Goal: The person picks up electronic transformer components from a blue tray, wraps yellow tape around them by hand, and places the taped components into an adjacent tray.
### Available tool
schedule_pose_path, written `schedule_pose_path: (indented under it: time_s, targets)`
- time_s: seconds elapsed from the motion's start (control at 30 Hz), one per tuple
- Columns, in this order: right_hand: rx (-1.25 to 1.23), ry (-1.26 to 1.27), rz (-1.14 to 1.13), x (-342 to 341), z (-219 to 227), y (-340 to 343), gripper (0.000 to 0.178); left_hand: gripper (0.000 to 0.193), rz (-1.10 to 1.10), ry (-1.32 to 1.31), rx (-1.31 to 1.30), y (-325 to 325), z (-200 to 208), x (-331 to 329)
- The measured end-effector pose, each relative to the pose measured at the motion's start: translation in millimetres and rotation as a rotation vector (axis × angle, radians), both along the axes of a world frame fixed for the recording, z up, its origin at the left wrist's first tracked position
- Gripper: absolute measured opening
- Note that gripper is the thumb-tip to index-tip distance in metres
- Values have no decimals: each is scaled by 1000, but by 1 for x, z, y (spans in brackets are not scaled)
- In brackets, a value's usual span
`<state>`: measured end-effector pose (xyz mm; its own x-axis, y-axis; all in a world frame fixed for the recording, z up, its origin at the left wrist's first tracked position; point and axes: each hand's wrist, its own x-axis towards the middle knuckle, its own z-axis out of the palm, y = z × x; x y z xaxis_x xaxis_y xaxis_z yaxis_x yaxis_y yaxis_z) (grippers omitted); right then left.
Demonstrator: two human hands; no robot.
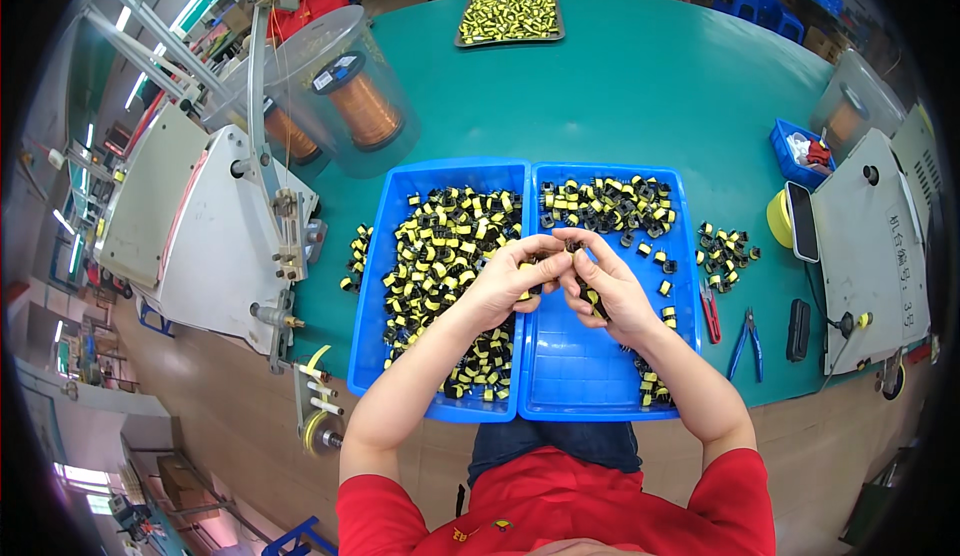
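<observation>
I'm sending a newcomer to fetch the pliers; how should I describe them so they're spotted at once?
On the green table, find the right-hand blue tray. Just right of its near half, the pliers lie between a red tool and a long black object. Unlike these neighbours, they have two spread blue handles.

The small parts (440, 291) are made of black plastic and glossy yellow tape. Smooth plastic is seen in the blue trays (575, 361), matt cloth in the shirt (560, 501).
</observation>
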<state>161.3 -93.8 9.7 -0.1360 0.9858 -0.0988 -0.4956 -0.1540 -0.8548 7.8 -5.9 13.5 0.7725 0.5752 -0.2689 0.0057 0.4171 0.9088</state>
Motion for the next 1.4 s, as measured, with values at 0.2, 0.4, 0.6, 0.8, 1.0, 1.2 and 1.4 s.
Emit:
schedule_pose_path:
  time_s: [0.2, 0.4, 0.6, 0.8, 1.0, 1.2, 1.4]
  targets:
    - [-148, 169, -12, 5, 5, 1, 42, 32, 4, -40, -52, 3, -2, -2]
    - [-310, 218, -49, 7, -5, 7, 36, 28, 57, -156, -328, 12, 0, -9]
    - [-347, 44, 12, 5, -3, 5, 30, 21, -50, 430, 772, 29, 28, -34]
    - [-343, -38, 76, 5, -12, 5, 33, 30, 48, 849, 1135, 37, 40, -69]
    - [-50, -594, -97, -6, -17, 0, 34, 26, 152, 827, 804, 29, 71, -71]
    - [240, -864, -282, -11, -13, 1, 27, 23, 198, 565, 846, 26, 47, -44]
    - [431, -909, -385, -9, -23, 2, 26, 42, -68, 269, 696, 2, 9, -6]
